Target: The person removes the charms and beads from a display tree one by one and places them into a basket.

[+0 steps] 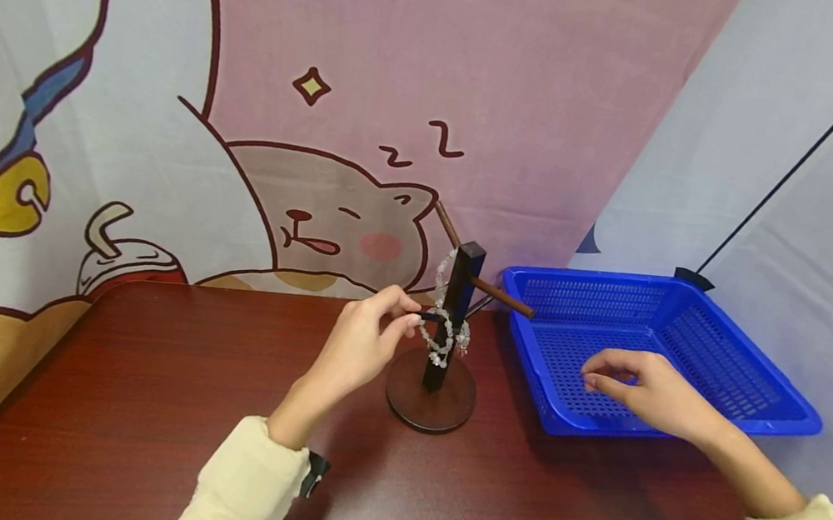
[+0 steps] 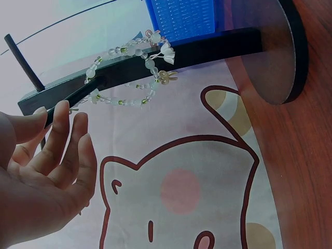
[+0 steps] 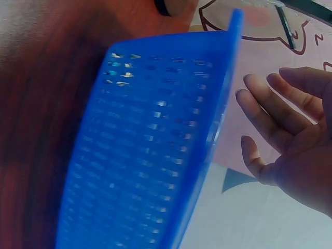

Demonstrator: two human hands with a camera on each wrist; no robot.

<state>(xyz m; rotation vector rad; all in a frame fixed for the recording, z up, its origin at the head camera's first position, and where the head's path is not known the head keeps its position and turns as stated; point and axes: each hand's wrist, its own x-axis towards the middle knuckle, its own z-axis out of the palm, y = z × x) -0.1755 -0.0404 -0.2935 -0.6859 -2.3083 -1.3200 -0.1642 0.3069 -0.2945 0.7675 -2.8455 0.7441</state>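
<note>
Delicately, the left hand (image 1: 366,337) pinches the outer end of a slim dark peg (image 2: 79,96) between thumb and fingertips, the remaining fingers loosely bent beneath it. A beaded bracelet (image 2: 123,101) hangs on that peg, looped around it close to the upright post (image 2: 207,49) and apart from the fingertips. Its beads look clear and milky, with small green-gold spacers, a white tassel-like charm (image 2: 167,53) and a gold-toned bow charm (image 2: 167,77). More beads show beside the post; the strands overlap, so the number of bracelets cannot be told.

The bracelet should be light and limp, collapsing wherever it is unsupported. Smooth beads would probably roll a little under a fingertip, and the cord and charms are likely the fragile parts. A gentle thumb-and-finger pinch on the beads at the top of the loop, clear of the charms, seems the safest hold. By contrast, the peg looks stiff and suits a tip pinch, though sideways force there could rock the stand.

Below, a round base (image 1: 432,408) stands on the reddish-brown table (image 1: 132,400). To its right sits a blue plastic basket (image 1: 724,352), and above that hovers the right hand (image 1: 641,390), fingers softly curved and parted, with nothing visible in its grasp.
</note>
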